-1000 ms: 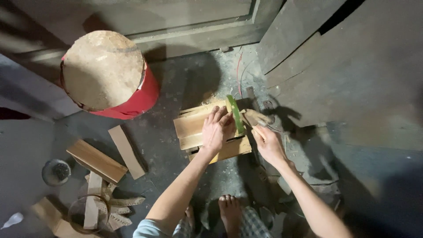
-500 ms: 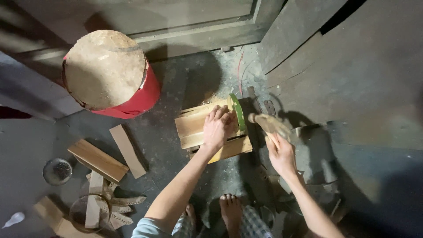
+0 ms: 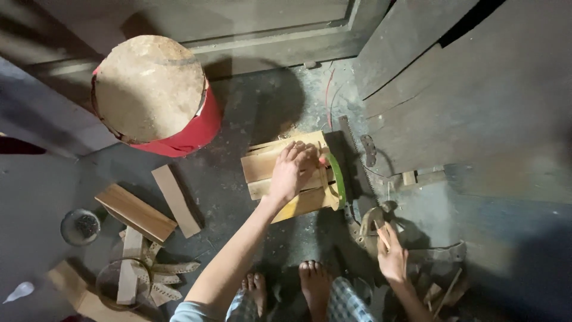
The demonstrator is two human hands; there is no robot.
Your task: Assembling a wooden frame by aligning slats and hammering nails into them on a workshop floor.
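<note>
My left hand (image 3: 291,173) presses down on a small stack of pale wooden boards (image 3: 262,167) lying on the dark floor, fingers curled over the top board. A curved green strip (image 3: 338,180) stands against the right edge of the stack, just past my fingertips. My right hand (image 3: 393,260) is lower right, apart from the boards, its fingers at the handle of a handsaw (image 3: 370,222) that lies on the floor. The saw's blade (image 3: 351,143) runs up beside the boards. Whether the right hand grips the handle is unclear. My bare feet (image 3: 313,280) are below.
A red drum with a round wooden top (image 3: 149,89) stands at upper left. Loose planks (image 3: 173,200) and offcuts (image 3: 143,274) lie at left, with a small round tin (image 3: 79,226). Large dark panels (image 3: 476,107) lean at right, a door frame (image 3: 268,42) behind.
My right hand left the boards and drew back down to the right, to the saw handle. My left hand stayed on the stack.
</note>
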